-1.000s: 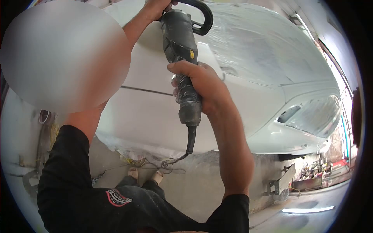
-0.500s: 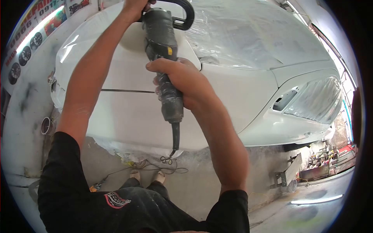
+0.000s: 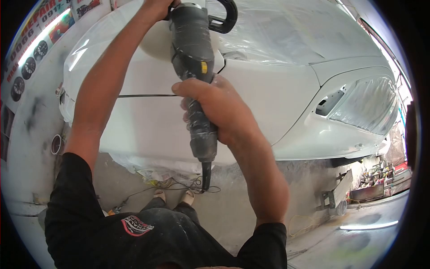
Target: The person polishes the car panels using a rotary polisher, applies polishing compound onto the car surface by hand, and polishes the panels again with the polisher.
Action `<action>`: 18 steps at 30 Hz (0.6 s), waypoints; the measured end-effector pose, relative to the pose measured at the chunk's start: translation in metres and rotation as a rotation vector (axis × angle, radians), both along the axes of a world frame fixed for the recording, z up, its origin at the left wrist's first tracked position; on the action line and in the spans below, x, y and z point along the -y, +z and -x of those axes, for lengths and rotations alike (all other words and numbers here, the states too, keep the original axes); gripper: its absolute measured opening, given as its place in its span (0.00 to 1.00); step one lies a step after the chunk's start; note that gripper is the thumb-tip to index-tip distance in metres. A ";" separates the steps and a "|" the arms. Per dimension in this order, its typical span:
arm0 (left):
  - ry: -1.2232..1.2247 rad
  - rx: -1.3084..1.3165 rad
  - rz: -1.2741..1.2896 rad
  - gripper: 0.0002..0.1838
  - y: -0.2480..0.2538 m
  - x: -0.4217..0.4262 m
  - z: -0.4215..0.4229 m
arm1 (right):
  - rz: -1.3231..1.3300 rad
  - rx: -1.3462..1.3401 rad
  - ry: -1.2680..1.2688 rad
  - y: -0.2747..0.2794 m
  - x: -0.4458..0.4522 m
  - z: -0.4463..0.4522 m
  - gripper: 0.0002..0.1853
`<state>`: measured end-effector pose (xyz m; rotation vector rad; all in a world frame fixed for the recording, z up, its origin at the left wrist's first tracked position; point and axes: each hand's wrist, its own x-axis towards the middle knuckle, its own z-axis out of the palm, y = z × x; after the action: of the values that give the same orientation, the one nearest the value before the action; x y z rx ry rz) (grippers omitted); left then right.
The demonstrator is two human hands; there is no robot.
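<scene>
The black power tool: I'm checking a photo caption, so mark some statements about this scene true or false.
The right hand wraps around the power tool. True.
The tool's small patch is red. False: it is yellow.
The cord leaves the tool's end nearest the person's body. True.
The left hand is down by the floor. False: it is at the tool's far end.
Clear film covers part of the white car. True.

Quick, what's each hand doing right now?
Left hand: beside the power tool, partly cut off; its grip can't be told.
Right hand: closed, holding the power tool.
</scene>
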<state>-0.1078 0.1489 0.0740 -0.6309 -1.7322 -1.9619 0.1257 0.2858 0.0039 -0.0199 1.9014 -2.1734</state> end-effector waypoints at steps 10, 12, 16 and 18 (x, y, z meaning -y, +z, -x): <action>0.120 -0.008 0.018 0.12 -0.003 0.016 -0.030 | 0.001 0.007 0.001 -0.011 0.001 -0.015 0.22; 0.137 -0.026 0.066 0.13 -0.004 -0.004 -0.030 | -0.037 0.015 -0.011 -0.007 -0.011 -0.025 0.19; 0.050 -0.122 -0.057 0.12 -0.022 -0.026 -0.016 | -0.117 0.008 -0.187 -0.010 -0.014 -0.036 0.11; 0.058 -0.098 -0.041 0.14 -0.019 -0.016 -0.013 | -0.119 0.014 -0.183 -0.009 -0.011 -0.034 0.12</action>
<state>-0.0949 0.1651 0.0546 -0.6448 -1.6297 -1.8895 0.1593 0.2965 -0.0047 0.1972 2.0952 -2.1609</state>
